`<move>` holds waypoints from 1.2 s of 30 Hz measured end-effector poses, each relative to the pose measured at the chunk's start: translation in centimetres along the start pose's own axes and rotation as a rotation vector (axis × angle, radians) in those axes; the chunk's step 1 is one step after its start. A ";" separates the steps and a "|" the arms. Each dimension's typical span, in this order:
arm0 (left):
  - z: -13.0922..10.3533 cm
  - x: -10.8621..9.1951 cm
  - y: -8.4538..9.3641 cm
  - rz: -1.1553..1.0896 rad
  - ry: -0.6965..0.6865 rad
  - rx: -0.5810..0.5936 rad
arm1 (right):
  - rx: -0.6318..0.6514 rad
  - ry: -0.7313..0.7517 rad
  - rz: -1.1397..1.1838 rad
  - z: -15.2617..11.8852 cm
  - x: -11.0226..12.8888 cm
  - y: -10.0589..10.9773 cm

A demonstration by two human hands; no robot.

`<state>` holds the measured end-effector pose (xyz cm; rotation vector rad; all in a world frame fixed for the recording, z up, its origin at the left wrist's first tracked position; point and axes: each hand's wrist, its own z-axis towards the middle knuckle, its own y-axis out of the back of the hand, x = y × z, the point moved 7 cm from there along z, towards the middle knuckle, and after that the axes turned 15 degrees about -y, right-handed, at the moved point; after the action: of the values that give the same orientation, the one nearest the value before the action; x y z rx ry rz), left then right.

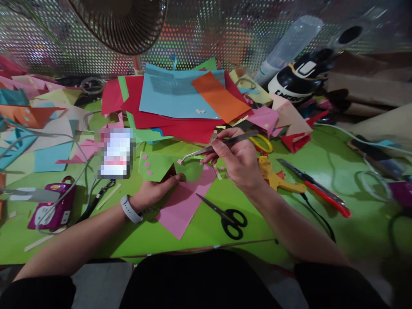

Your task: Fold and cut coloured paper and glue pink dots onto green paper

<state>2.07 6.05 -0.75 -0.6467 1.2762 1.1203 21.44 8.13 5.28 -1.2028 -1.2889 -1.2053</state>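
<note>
My left hand (pixel 157 191) is closed on a folded green paper piece (pixel 161 165), its thumb near the lower edge. Small pink paper squares (pixel 146 165) sit on the left part of that paper. My right hand (pixel 240 159) grips metal tweezers (pixel 222 142) with a bent tip. At the tip is one pink square (pixel 180 161), close to the green paper; I cannot tell whether it touches. Under my hands lies a pink paper sheet (pixel 183 210). Black-handled scissors (pixel 227 216) rest nearer to me, with their blades partly over the pink sheet.
A yellow glue gun (pixel 278 178) and a red utility knife (pixel 322 193) lie on the right. On the left are a phone (pixel 116 152) and a purple device (pixel 53 206) with cables. Coloured sheets (pixel 174 94) are piled behind, below a fan (pixel 122 25); a black-and-white bottle (pixel 298 79) leans at back right.
</note>
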 end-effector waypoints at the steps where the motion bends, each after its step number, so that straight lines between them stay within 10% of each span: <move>1: 0.0 0.0 0.0 -0.001 -0.007 0.004 | 0.009 -0.001 0.008 0.0 0.0 0.0; 36: 0.0 -0.3 0.1 0.036 -0.033 0.009 | 0.029 0.076 0.015 -0.4 0.7 -0.1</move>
<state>2.02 6.02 -0.47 -0.5986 1.2688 1.1501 21.29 7.73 6.02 -1.1331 -1.2348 -1.2061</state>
